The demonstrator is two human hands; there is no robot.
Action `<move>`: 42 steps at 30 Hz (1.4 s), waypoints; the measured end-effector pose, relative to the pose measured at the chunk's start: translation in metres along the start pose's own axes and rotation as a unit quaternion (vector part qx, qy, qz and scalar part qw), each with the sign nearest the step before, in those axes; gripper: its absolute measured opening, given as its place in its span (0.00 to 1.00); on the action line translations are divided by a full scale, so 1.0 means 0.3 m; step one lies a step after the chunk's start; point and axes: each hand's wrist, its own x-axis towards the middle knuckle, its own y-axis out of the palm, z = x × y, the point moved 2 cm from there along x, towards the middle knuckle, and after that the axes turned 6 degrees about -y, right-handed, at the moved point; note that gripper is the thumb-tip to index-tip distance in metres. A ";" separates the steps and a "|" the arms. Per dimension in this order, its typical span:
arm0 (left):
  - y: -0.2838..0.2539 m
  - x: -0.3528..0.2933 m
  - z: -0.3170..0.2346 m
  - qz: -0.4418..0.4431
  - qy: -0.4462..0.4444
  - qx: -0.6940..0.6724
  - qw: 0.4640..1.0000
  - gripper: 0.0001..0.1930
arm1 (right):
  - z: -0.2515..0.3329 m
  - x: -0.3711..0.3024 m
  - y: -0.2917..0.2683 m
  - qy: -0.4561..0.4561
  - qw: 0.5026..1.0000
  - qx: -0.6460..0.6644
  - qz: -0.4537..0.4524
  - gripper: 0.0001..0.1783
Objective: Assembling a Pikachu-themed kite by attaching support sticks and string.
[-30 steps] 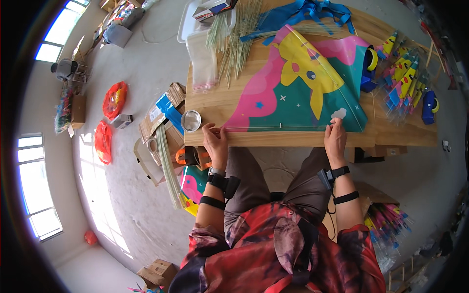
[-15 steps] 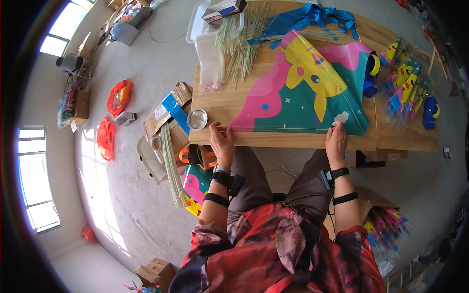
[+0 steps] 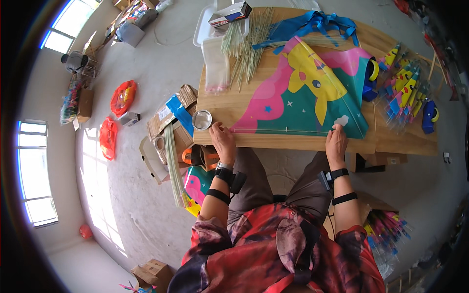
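Observation:
A printed kite sail (image 3: 273, 115), pink and green with a yellow cartoon animal, lies on the wooden table with part of it folded over. Along its near edge runs a thin pale rod (image 3: 308, 130). My left hand (image 3: 223, 140) is closed at the sail's left corner, fingertips bent at the edge. Near the right end of that edge my right hand (image 3: 336, 144) pinches the sail; whether the rod is also in its fingers is hidden. Just beyond my left fingers stands a small round tin (image 3: 202, 120).
Thin sticks (image 3: 251, 46), clear plastic sleeves (image 3: 216, 66) and blue ribbon (image 3: 312, 25) lie at the back. Blue tape dispensers (image 3: 370, 83) and bagged folded kites (image 3: 405, 93) are on the right. A cardboard box (image 3: 171, 124) stands left of the table (image 3: 288, 142).
The view has shifted slightly, so the table's left side appears a little further right. Both hands remain at the two ends of the sail's near edge.

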 end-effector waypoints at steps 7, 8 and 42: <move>-0.020 -0.176 -0.056 0.216 0.267 0.152 0.927 0.42 | -0.006 -0.001 0.003 0.003 1.000 0.004 -0.010 0.14; -0.031 -0.178 -0.056 0.193 0.287 0.133 0.929 0.42 | -0.007 -0.002 0.004 -0.002 1.000 0.002 -0.008 0.14; -0.022 -0.190 -0.027 0.197 0.317 0.222 0.901 0.44 | -0.014 -0.033 -0.041 -0.029 0.989 -0.007 -0.144 0.14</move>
